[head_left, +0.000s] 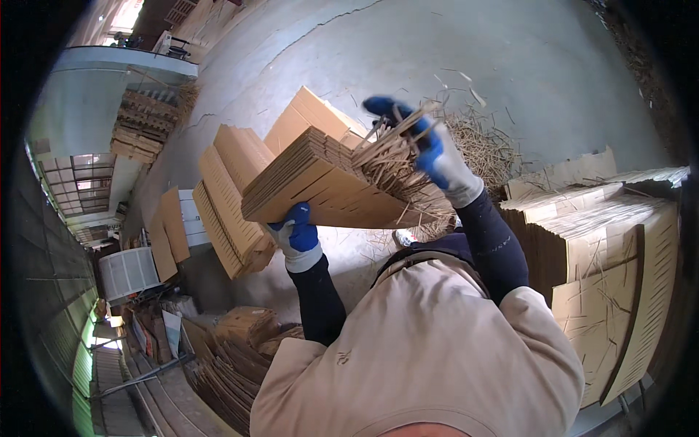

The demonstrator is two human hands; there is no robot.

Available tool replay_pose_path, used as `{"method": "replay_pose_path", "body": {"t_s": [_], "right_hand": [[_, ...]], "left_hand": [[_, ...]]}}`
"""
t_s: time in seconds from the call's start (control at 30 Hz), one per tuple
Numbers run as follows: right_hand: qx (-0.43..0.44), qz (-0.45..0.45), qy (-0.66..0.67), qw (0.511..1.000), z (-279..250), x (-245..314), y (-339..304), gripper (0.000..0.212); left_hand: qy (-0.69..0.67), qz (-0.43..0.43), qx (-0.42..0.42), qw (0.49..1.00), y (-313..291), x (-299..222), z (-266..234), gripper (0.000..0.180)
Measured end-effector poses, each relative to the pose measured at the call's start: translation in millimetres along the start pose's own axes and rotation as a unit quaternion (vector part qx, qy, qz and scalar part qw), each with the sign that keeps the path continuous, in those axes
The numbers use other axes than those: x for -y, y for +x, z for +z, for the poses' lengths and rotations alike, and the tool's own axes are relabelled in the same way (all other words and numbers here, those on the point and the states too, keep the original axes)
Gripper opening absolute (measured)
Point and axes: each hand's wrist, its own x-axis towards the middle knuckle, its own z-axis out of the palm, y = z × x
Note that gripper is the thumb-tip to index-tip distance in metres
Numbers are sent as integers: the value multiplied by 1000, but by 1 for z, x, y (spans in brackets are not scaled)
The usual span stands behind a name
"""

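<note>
A thick stack of slotted cardboard sheets (342, 193) is tilted in front of my body. My left hand (297, 231), in a blue-and-white glove, grips its lower left edge, with the fingers partly hidden by the stack. At the right end, thin cardboard strips (393, 164) stick out in a loose tangle. Among these strips is my right hand (437, 153), gloved the same way. Its fingers are stretched out and somewhat blurred, and a few strips cross in front of them.
A heap of cut strips (484, 149) lies on the grey floor (437, 44) beyond my right hand. More slotted cardboard stacks stand at left (229, 193) and right (611, 269). Folded cardboard (240, 364) lies at lower left. Wooden pallets (142, 120) are piled farther off.
</note>
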Motion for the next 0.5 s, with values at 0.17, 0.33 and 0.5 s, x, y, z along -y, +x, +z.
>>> {"method": "replay_pose_path", "body": {"t_s": [0.17, 0.33, 0.5], "right_hand": [[59, 106, 204, 971, 18, 6, -15, 73], [51, -21, 95, 994, 24, -6, -9, 55], [-17, -107, -109, 988, 32, 12, -10, 26]], "left_hand": [[-10, 31, 2, 999, -4, 4, -9, 67], [40, 21, -49, 998, -7, 5, -6, 66], [-20, -6, -47, 999, -12, 10, -17, 75]]}}
